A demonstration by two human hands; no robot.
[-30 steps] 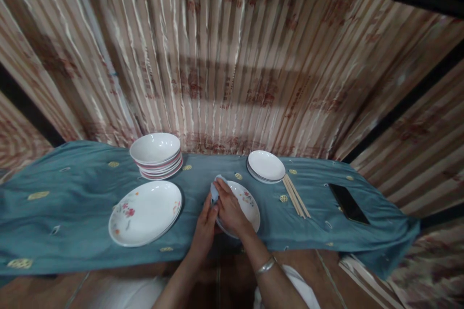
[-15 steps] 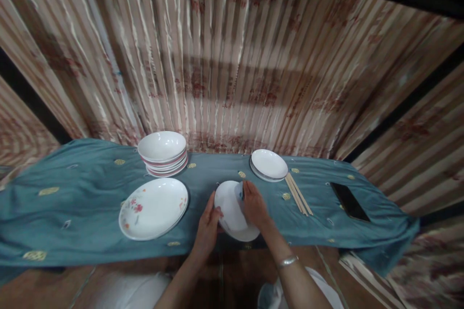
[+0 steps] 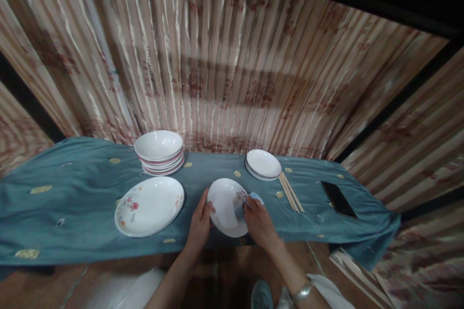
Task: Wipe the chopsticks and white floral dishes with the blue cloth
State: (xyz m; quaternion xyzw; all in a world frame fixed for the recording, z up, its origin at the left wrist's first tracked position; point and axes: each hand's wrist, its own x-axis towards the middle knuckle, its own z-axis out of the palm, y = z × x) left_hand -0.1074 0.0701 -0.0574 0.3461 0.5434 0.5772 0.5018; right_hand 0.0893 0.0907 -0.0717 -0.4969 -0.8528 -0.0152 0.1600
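Note:
A small white plate (image 3: 225, 210) with a flower print is tilted up over the front of the table. My left hand (image 3: 200, 219) grips its left rim, thumb on the face and fingers behind. On the plate's right side my right hand (image 3: 258, 219) is closed on a light blue cloth (image 3: 255, 197), part of which lies against the plate's face and part sticks out past the rim. A silver bracelet circles my right wrist.
Left on the teal tablecloth (image 3: 83, 188) are a large oval floral plate (image 3: 154, 205) and a stack of bowls (image 3: 159, 147). Right stand stacked small plates (image 3: 263, 163), chopsticks (image 3: 290, 193) and a black phone (image 3: 339, 199). A patterned curtain (image 3: 217, 58) hangs behind.
My right hand has moved with the cloth from the plate's upper face to its right rim. The plate is turned slightly and the view has shifted a little.

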